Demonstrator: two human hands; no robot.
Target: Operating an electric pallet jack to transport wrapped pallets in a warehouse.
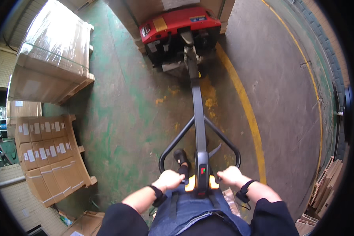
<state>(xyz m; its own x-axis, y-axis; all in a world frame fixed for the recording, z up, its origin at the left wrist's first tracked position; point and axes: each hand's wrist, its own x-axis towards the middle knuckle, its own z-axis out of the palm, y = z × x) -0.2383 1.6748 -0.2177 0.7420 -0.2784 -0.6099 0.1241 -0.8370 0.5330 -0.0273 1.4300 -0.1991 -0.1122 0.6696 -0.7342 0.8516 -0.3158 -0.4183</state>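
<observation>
Holds the tiller [198, 102] at its near end between left hand [169, 180] and right hand [231, 176], apart and closed on opposite sides, about equally near, with long axis running ahead of both and slightly left to the truck [180, 20], well apart from them.

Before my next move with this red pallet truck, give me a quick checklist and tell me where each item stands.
1. Left hand on the handle: ok, it is closed at the left grip.
2. Right hand on the handle: ok, it is closed at the right grip.
3. Forks fully under the cardboard load: cannot tell, the red truck body hides them.
4. Feet clear: cannot tell, one dark shoe shows close to the handle, the other isn't clearly visible.
5. Gap to the carton stack on the left: ok, floor shows between.
6. Path beyond the load: cannot tell, out of view.
</observation>
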